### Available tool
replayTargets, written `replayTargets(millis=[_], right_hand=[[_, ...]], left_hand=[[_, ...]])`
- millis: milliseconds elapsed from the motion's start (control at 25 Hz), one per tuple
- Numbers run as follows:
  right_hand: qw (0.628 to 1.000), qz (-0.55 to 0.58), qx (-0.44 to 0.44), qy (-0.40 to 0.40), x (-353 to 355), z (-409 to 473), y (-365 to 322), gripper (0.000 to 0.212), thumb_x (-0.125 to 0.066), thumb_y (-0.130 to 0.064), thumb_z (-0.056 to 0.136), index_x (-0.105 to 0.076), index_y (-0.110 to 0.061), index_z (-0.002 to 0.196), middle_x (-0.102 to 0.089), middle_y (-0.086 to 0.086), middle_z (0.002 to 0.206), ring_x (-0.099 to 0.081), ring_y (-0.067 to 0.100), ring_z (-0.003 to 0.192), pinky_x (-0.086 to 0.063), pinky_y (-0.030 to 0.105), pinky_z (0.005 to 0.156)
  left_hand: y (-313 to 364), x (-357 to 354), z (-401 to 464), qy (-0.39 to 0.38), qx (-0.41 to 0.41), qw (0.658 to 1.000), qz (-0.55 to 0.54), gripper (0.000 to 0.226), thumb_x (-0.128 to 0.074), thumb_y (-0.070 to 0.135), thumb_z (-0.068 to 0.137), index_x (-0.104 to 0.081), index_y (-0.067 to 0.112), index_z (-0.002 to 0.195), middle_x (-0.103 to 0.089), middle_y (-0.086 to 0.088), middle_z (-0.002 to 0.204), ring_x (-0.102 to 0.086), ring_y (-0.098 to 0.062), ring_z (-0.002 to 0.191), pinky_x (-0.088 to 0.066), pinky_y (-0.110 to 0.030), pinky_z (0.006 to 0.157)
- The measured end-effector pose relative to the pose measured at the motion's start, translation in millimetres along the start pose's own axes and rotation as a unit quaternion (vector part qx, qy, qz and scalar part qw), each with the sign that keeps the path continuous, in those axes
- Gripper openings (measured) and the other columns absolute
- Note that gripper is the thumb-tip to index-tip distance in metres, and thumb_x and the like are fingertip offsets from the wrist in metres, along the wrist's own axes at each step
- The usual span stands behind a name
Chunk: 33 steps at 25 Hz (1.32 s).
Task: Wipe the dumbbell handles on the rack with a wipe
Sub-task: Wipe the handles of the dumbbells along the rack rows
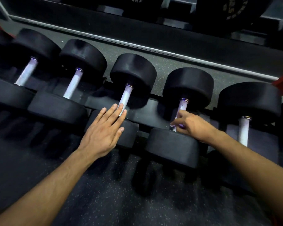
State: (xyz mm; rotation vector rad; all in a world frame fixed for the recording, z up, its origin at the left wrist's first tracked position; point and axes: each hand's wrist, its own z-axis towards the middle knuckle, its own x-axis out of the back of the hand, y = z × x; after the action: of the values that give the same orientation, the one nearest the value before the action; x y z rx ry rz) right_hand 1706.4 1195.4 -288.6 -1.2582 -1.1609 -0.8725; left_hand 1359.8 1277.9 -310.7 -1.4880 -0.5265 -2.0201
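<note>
We record a row of black dumbbells lying side by side on the rack (pixel 153 101), handles running near to far, with speckled rubber floor beyond and below. Our right hand (pixel 191 126) is curled round the near end of one handle (pixel 182 106), second from the right, pinching a pale scrap we take to be the wipe (pixel 174 126); it is blurred and mostly hidden by the fingers, so the identification is a judgement. Our left hand (pixel 104 132) is flat with fingers straight, holding nothing, its fingertips lying over the near end of the next handle to the left (pixel 127 97); whether it presses there or hovers we cannot tell. Progress: the step in hand appears to be the wiping of the handle under the right hand. No handle shows a wet sheen or other mark that would distinguish wiped from unwiped, so the count done is unknown. Still in view are the far-right handle (pixel 244 132) and two handles to the left (pixel 73 84) (pixel 26 72), with a further one cut off at the left edge, any of which may remain
</note>
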Motion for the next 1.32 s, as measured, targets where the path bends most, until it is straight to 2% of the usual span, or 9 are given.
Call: replayTargets(millis=[120,280,400,480,600,720,920,1160,1320], right_hand=[[0.997,0.065,0.015,-0.024,0.0,0.2,3.6,0.022,-0.067,-0.027,0.081,-0.075,-0.032,0.1,-0.05,-0.015,0.083,-0.054,0.001,0.072,-0.052,0.034,0.067],[0.992,0.082,0.032,-0.088,15.1,6.1,4.0,0.02,-0.074,-0.02,0.081,-0.077,-0.03,0.098,-0.054,-0.011,0.077,-0.053,0.0,0.069,-0.037,0.01,0.065],[0.993,0.07,0.039,-0.087,25.6,-1.7,5.1,0.014,-0.075,-0.026,0.082,-0.076,-0.031,0.095,-0.061,-0.011,0.079,-0.055,0.005,0.076,-0.039,0.014,0.07],[0.993,0.119,-0.021,0.02,23.6,-10.9,14.8,0.011,-0.074,-0.024,0.082,-0.076,-0.027,0.093,-0.065,-0.007,0.079,-0.059,0.011,0.076,-0.046,0.024,0.073],[0.881,0.331,-0.225,0.252,4.7,-15.6,26.5,0.01,-0.071,-0.011,0.085,-0.074,-0.02,0.086,-0.07,0.002,0.074,-0.066,0.018,0.067,-0.053,0.033,0.063],[0.782,0.45,-0.291,0.319,-12.3,-2.2,21.2,0.019,-0.068,-0.003,0.085,-0.071,-0.021,0.08,-0.072,0.011,0.081,-0.069,0.023,0.072,-0.057,0.037,0.068],[0.811,0.416,-0.289,0.292,-19.5,8.0,17.4,0.012,-0.07,-0.005,0.083,-0.069,-0.016,0.082,-0.072,0.007,0.076,-0.069,0.019,0.065,-0.059,0.035,0.068],[0.834,0.476,-0.269,0.073,-23.4,-28.4,1.8,0.015,-0.076,0.0,0.078,-0.063,-0.008,0.08,-0.067,0.003,0.072,-0.058,0.006,0.06,-0.047,0.015,0.056],[0.799,0.514,-0.294,0.104,-21.6,-22.9,-2.6,0.013,-0.07,0.004,0.081,-0.062,-0.007,0.081,-0.064,0.009,0.071,-0.056,0.011,0.055,-0.047,0.019,0.053]], left_hand=[[-0.4,-2.0,-0.4,0.003,0.0,1.0,0.0,0.057,-0.027,0.035,0.105,-0.032,0.009,0.156,-0.023,-0.006,0.165,-0.015,-0.022,0.154,-0.016,-0.046,0.125],[2.5,-5.8,0.4,0.027,0.012,1.0,-0.004,0.055,-0.03,0.034,0.104,-0.039,0.01,0.153,-0.031,-0.006,0.162,-0.02,-0.022,0.153,-0.02,-0.048,0.124],[3.8,-8.3,1.9,0.046,0.015,0.999,-0.011,0.055,-0.034,0.034,0.103,-0.042,0.01,0.151,-0.034,-0.006,0.161,-0.024,-0.023,0.152,-0.021,-0.048,0.124],[4.1,-9.5,2.1,0.06,0.016,0.998,-0.017,0.054,-0.036,0.033,0.102,-0.045,0.009,0.149,-0.037,-0.007,0.159,-0.027,-0.024,0.151,-0.023,-0.049,0.123],[4.9,-11.2,2.4,0.076,0.017,0.997,-0.02,0.054,-0.039,0.032,0.1,-0.047,0.009,0.148,-0.04,-0.007,0.157,-0.031,-0.024,0.149,-0.026,-0.05,0.121],[4.3,-12.9,2.6,0.083,0.017,0.996,-0.023,0.054,-0.042,0.031,0.098,-0.049,0.009,0.147,-0.041,-0.008,0.157,-0.032,-0.024,0.149,-0.026,-0.05,0.121],[6.7,-12.8,2.4,0.087,0.025,0.996,-0.024,0.054,-0.042,0.031,0.098,-0.05,0.008,0.146,-0.043,-0.008,0.156,-0.033,-0.025,0.148,-0.027,-0.05,0.121],[7.5,-11.6,2.7,0.071,0.03,0.997,-0.019,0.055,-0.039,0.032,0.099,-0.047,0.008,0.148,-0.041,-0.009,0.157,-0.03,-0.024,0.15,-0.024,-0.049,0.122],[7.7,-11.5,2.2,0.083,0.031,0.996,-0.02,0.055,-0.04,0.032,0.099,-0.049,0.007,0.146,-0.044,-0.01,0.155,-0.034,-0.025,0.148,-0.026,-0.049,0.122]])
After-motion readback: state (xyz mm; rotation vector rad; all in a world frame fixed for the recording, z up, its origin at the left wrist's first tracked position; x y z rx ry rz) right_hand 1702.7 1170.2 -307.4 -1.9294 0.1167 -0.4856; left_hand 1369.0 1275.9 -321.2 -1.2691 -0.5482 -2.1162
